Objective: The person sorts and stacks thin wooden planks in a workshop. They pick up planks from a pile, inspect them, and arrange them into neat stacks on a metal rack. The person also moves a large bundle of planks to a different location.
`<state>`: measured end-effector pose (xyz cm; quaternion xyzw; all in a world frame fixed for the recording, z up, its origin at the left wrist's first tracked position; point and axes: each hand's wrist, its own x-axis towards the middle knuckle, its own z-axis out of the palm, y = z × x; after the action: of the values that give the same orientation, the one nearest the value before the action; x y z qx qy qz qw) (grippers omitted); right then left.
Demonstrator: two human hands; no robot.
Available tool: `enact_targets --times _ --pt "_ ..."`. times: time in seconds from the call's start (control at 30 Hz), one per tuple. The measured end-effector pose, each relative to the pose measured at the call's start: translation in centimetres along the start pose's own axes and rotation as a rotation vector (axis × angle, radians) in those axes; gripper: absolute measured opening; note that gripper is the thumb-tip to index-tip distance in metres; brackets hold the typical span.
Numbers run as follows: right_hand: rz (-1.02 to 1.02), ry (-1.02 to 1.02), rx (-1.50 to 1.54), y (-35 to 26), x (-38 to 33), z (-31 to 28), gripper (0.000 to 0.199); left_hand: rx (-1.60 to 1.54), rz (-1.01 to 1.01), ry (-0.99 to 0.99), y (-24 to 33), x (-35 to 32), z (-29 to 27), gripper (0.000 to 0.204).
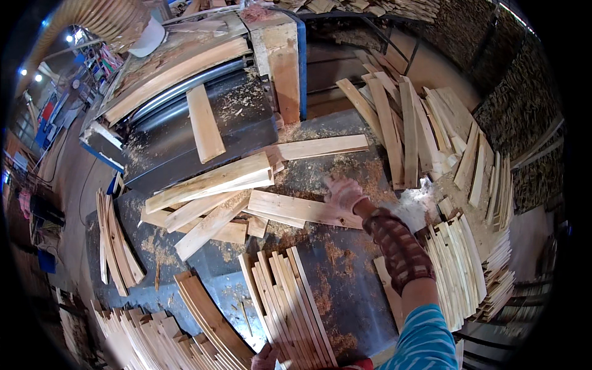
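Note:
My right hand (345,193), in a pale pinkish glove with a dark checked sleeve cover behind it, reaches over the sawdust-strewn dark table. Its fingers look apart, with nothing seen in them. Just below it is the right end of a pale wooden board (302,208), part of a loose pile of boards (213,180) in the middle. At the bottom edge only a small part of my gloved left hand (264,357) shows, beside a row of narrow boards (285,302); its fingers are mostly hidden. One short board (205,123) lies on the machine's black bed, near the shiny roller.
A planer-like machine (203,68) with a ribbed hose (102,24) stands at upper left. Leaning boards (401,126) and a stacked row (456,265) are on the right. More boards (145,336) are stacked at lower left. Sawdust (339,259) covers parts of the table (370,308).

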<state>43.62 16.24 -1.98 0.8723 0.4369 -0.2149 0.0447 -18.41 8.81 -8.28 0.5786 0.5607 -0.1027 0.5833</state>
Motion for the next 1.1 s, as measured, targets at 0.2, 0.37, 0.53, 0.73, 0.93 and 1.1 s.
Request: enact_targets --times 0.2,0.37,0.53,0.73,0.93,1.1 --pt "0.123 0.619 -0.274 5.4 12.7 5.2 0.064 0.04 0.217 0.146 -1.7 3.7 2.0 0.058" --pt "0.17 0.37 -0.357 1.8 15.8 2.9 0.068 0.18 0.343 0.09 -0.2 2.8 0.4 0.058" --pt "0.142 0.007 -0.214 0.4 13.6 -0.4 0.056 -0.099 -0.01 0.012 7.2 2.3 -0.3 0.063" --pt "0.237 0.334 -0.17 4.7 7.2 4.3 0.054 0.005 0.014 0.088 6.3 3.6 -0.2 0.071" --pt "0.204 0.407 0.667 0.9 -10.5 8.2 0.033 -0.247 0.126 0.149 6.8 2.6 1.9 0.046" --pt "0.301 0.38 1.044 -4.5 -24.3 16.7 0.034 -0.237 0.183 0.128 2.9 3.4 3.1 0.024"
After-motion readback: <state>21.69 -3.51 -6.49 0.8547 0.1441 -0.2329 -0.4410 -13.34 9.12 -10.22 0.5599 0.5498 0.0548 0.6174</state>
